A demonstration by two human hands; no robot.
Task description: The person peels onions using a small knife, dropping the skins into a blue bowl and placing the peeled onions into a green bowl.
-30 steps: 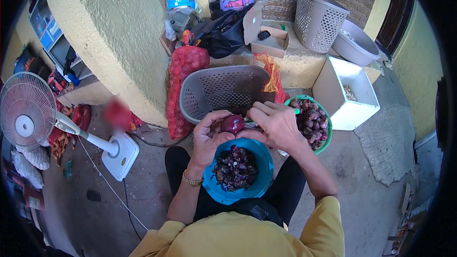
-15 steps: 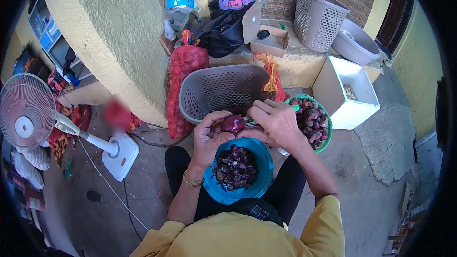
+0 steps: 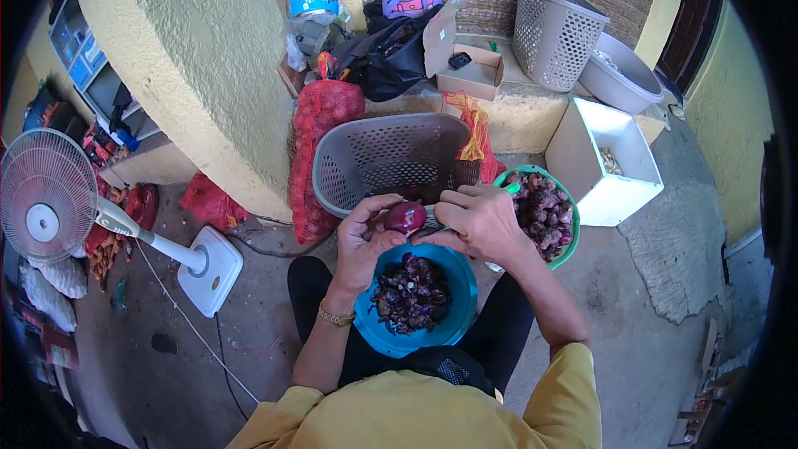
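Note:
My left hand (image 3: pixel 366 237) is closed around a shiny purple-red onion (image 3: pixel 406 217), held above a blue basin (image 3: pixel 467 283). Dark onion skins and scraps (image 3: pixel 409 293) lie in that basin, which sits between my legs. In my right hand (image 3: pixel 478 220) is a green-handled knife (image 3: pixel 512 188); the end of its handle sticks out past my fingers, and most of its blade is hidden. My right thumb reaches close to the underside of the onion. Just beyond both hands stands a grey perforated basket (image 3: pixel 357 145), its bottom partly hidden.
A green-rimmed basin (image 3: pixel 575 229) of unpeeled onions stands to my right, near a white box (image 3: pixel 582 175). Red mesh sacks (image 3: pixel 312 166) lean left of the basket. Farther left is a standing fan (image 3: pixel 50 216). On the ledge are another basket (image 3: pixel 553 33) and a grey tub (image 3: pixel 628 83).
My right hand has shifted slightly down, with the knife handle's end tipping a little. The onion has turned slightly in my left hand and shows more smooth purple surface.

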